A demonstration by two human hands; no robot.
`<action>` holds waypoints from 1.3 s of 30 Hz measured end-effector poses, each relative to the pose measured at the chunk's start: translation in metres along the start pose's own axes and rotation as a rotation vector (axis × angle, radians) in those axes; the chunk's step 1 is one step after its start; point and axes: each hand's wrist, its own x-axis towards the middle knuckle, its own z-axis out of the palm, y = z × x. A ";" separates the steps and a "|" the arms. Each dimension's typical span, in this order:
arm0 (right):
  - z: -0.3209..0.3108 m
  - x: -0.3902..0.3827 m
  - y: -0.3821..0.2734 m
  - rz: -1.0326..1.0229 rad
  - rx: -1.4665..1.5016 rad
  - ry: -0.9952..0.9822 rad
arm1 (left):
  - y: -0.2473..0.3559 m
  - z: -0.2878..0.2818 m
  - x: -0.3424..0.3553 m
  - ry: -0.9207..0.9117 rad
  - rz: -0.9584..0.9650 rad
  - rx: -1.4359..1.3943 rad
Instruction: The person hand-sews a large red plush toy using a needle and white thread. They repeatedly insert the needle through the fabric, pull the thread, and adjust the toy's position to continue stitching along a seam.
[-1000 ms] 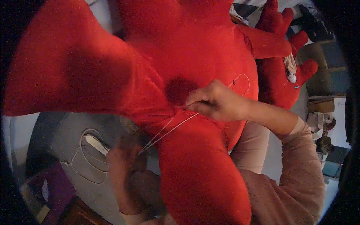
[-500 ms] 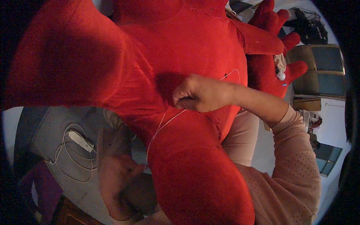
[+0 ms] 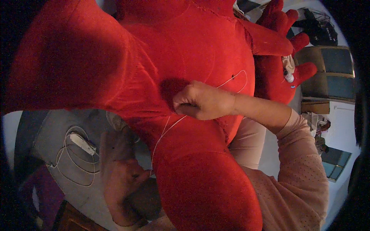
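Observation:
A large red plush figure [image 3: 189, 50] lies across my lap, its rounded leg [image 3: 204, 184] toward me. My right hand [image 3: 206, 101] is closed in a pinch at the crease between belly and leg. Its fingertips face the fabric, and what they grip is hidden. White thread [image 3: 157, 144] emerges below that hand, meets another strand from the crease and runs down beside the leg. At its lower end is my left hand [image 3: 125, 169], dim and partly hidden, with the strand reaching its thumb. More thread loops over the belly past my right wrist.
A white power strip [image 3: 83, 144] with coiled cable lies on the grey floor at left. Purple cloth [image 3: 44, 192] and a brown wooden piece [image 3: 75, 219] are at lower left. The figure's head [image 3: 275, 81] rests at right, before glass-fronted cabinets [image 3: 335, 73].
My right hand has shifted slightly left and down along the crease. More of the thread loop on the belly shows above my wrist. My left hand stays nearly in place.

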 end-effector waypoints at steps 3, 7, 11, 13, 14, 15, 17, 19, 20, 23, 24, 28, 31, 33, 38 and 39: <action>0.011 -0.006 0.008 -0.033 0.046 0.099 | -0.001 0.000 -0.001 -0.018 0.011 -0.026; 0.016 -0.014 0.004 0.027 0.043 0.114 | 0.001 0.001 0.005 -0.013 0.019 -0.009; 0.018 -0.016 0.005 0.024 0.100 0.123 | 0.002 0.002 0.005 0.007 0.005 0.011; 0.018 -0.016 0.010 -0.026 0.098 0.136 | 0.005 0.000 0.006 0.007 -0.005 0.025; 0.018 -0.017 0.014 -0.071 0.089 0.147 | 0.006 -0.001 0.007 0.007 -0.010 0.031; 0.017 -0.016 0.017 -0.117 0.080 0.159 | 0.007 -0.001 0.007 0.007 -0.015 0.038; 0.010 -0.012 0.020 -0.127 0.053 0.107 | 0.004 0.000 0.006 0.001 -0.022 0.033; 0.002 -0.005 0.022 -0.135 0.037 0.044 | -0.001 0.002 0.004 -0.006 -0.042 0.032; -0.002 -0.002 0.024 -0.133 0.032 0.006 | 0.000 0.002 0.005 -0.009 -0.058 0.038; -0.004 0.003 0.027 -0.195 0.049 -0.013 | 0.016 -0.005 0.009 0.082 -0.073 0.059; -0.004 0.004 0.028 -0.227 0.060 -0.004 | 0.024 -0.015 0.014 0.167 -0.019 0.026; -0.004 0.001 0.031 -0.212 0.092 -0.020 | 0.032 -0.026 0.020 0.179 0.014 0.050; -0.006 -0.001 0.032 -0.213 0.066 -0.032 | 0.024 -0.021 0.018 0.147 0.037 0.112; -0.007 0.001 0.027 -0.229 0.036 -0.031 | 0.020 -0.019 0.017 0.123 0.040 0.130; 0.002 0.002 0.023 -0.228 0.005 0.019 | 0.018 -0.017 0.019 0.001 -0.023 0.130; 0.003 0.002 0.021 -0.242 -0.052 0.021 | 0.016 -0.016 0.018 -0.027 -0.039 0.142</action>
